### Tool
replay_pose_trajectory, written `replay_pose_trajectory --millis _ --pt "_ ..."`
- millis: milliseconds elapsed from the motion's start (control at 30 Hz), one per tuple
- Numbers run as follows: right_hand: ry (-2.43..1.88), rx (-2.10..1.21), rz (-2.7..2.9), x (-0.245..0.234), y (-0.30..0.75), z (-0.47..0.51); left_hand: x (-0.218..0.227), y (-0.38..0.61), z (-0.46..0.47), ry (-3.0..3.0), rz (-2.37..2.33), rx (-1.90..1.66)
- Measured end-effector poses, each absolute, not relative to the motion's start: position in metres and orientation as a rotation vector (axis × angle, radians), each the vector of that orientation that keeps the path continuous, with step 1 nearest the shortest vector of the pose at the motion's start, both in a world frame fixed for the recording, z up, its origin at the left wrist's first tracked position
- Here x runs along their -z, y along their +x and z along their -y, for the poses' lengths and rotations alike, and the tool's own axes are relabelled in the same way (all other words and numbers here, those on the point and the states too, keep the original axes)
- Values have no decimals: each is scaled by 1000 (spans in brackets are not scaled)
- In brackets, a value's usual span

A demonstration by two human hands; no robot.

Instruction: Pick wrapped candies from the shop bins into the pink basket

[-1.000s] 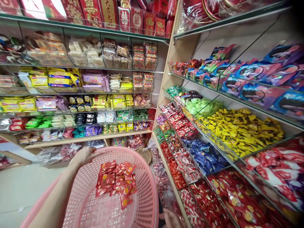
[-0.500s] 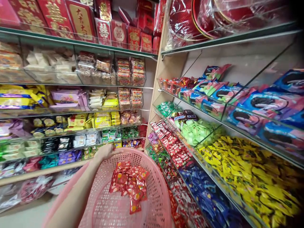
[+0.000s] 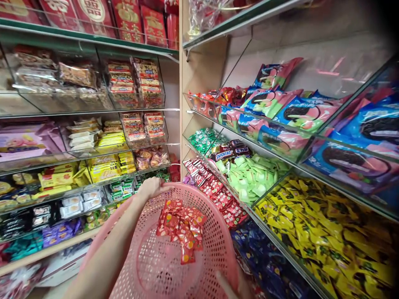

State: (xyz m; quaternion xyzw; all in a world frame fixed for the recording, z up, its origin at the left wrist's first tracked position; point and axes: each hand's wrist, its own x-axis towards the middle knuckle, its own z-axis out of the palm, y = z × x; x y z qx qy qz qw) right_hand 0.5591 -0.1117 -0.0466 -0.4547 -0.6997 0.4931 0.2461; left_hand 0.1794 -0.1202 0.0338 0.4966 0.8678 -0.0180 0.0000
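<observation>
My left hand [image 3: 151, 187] grips the far rim of a round pink plastic basket [image 3: 215, 232], fingers curled over its edge. Several small red candy packets [image 3: 182, 226] lie in a heap inside the basket. My right hand [image 3: 232, 286] shows only partly at the bottom edge, against the basket's near right rim; its fingers are mostly hidden. The basket sits in front of slanted glass bins: red wafer packs [image 3: 215, 193], green sweets [image 3: 252, 176], yellow sweets [image 3: 321, 220] and blue sweets [image 3: 268, 265].
Glass-fronted shelves fill the left wall with boxed biscuits [image 3: 106, 166] and snack packs. On the right, upper bins hold blue and pink cookie packs [image 3: 299, 116] and Snickers bars [image 3: 224, 154]. Red gift boxes [image 3: 127, 16] line the top shelf.
The view has swung right and closer to the right-hand bins. The basket stays in my left hand with the red packets in it. My right hand now shows at the basket's near rim.
</observation>
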Motion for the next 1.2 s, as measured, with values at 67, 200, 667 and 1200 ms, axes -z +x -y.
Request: replay_pose_trajectory --millis 67,200,667,1200 --pt "-1245 -1177 1960 39 554 100 -36 176 108 1581 -2719 59" --pt "-1201 -920 2064 21 535 81 -36 168 89 1633 -2697 71" --pt "-1216 -266 2808 -15 364 32 -53 120 39 1814 -2571 24" --pt "-1588 -343 2357 -21 367 77 -32 119 -14 2226 -2178 -31"
